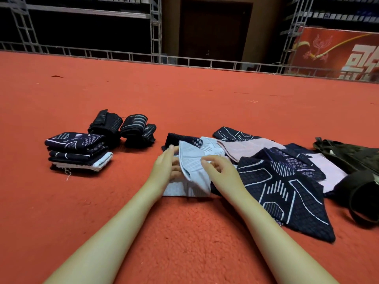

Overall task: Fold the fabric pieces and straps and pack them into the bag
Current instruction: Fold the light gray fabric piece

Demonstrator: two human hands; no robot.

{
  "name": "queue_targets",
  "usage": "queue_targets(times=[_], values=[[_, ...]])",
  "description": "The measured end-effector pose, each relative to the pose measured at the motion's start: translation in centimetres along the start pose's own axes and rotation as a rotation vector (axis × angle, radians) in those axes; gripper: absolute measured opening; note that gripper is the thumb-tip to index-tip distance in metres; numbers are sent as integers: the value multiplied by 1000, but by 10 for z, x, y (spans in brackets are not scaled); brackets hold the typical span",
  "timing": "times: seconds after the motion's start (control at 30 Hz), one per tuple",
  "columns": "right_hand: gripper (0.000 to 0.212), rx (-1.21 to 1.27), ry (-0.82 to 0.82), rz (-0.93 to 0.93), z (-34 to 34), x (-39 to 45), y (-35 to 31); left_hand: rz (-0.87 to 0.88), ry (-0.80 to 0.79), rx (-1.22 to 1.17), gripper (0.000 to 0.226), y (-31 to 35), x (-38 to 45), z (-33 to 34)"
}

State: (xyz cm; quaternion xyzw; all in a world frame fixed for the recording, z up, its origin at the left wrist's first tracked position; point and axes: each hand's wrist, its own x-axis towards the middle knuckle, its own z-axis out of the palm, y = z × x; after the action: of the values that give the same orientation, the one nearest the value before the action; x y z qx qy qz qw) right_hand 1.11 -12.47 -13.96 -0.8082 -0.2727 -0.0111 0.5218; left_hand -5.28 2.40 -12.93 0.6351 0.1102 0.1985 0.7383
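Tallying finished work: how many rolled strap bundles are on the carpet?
2: one rolled strap bundle behind the folded fabric stack, the other just right of it. More may hide under the loose fabric pile.

red carpet [184, 232] | folded stack [79, 152] | loose fabric pieces [283, 185] (overlapping) | bag [352, 154]
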Motion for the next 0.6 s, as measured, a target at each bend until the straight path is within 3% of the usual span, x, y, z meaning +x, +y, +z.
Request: queue_targets(times=[0.1, 0.3, 0.33, 0.4, 0.47, 0.6], values=[[24, 47, 45, 6, -2, 0, -3, 62, -79, 29, 22, 2, -8, 8], [29, 203, 86, 57, -4, -3, -12, 37, -120, 161, 27, -6, -14, 18], [35, 296, 110, 107, -7, -4, -18, 78, -111, 216, 27, -9, -12, 17], [46, 433, 130, 191, -17, -3, -26, 327, -89, 536, 31, -16, -6, 12], [40, 342, 118, 174, -28, -1, -28, 555, -142, 857, 48, -28, -3, 13], [8, -104, 75, 152, -36, 7, -13, 488, -160, 1247, 71, -44, -8, 32]])
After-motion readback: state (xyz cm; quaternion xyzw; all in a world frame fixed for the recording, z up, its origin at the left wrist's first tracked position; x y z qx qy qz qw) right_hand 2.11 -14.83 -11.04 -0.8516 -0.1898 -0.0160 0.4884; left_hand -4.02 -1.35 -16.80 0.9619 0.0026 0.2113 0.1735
